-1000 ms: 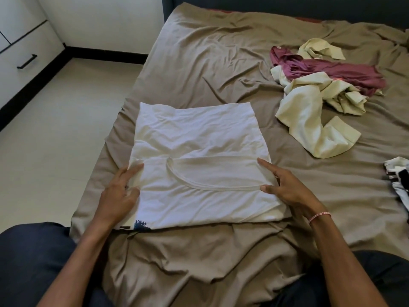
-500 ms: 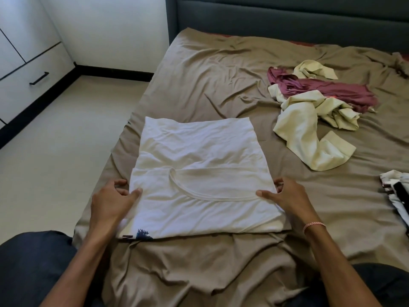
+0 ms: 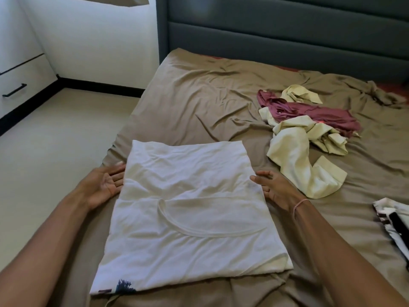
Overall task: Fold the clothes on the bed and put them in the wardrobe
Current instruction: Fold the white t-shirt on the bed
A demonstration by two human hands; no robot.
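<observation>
– Bed surface, contents?
– Brown-sheeted bed carries folded white T-shirt, flat between left hand and right hand; crumpled yellow garment lies beyond right hand.
– Hand condition?
– Left hand: palm up, fingers straight at shirt's left edge. Right hand: fingers relaxed, touching right edge. Neither grips anything.

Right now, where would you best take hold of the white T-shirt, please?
Likely its far side edges, one from each side: the white T-shirt lies flat, a folded rectangle, and the left hand and right hand sit open beside those edges.
</observation>
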